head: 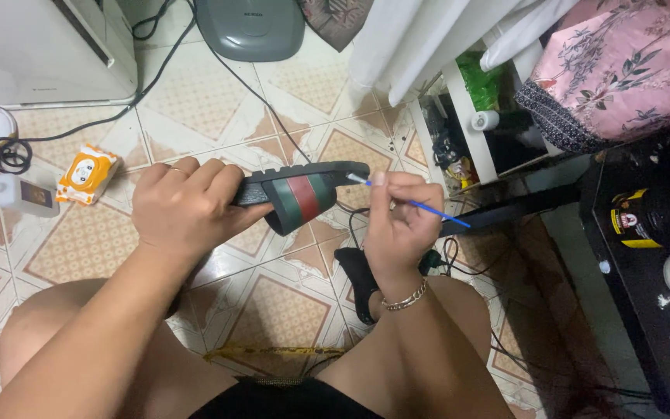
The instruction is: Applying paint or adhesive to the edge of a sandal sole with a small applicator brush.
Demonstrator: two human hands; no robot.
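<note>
My left hand [186,208] grips a black slide sandal [304,194] with a green and red striped band, holding it sideways above the tiled floor. My right hand [395,221] pinches a thin blue swab stick [420,206]. Its white tip touches the sandal's front edge. A gold chain bracelet [406,298] circles my right wrist. A second black sandal [357,279] lies on the floor under my right wrist, partly hidden.
An orange wipes pack [87,174] and a small white bottle [23,194] lie at the left. Black cables [257,93] cross the tiles. A grey device [251,27] sits at the top, a white shelf [474,116] and a black cabinet [653,256] at the right.
</note>
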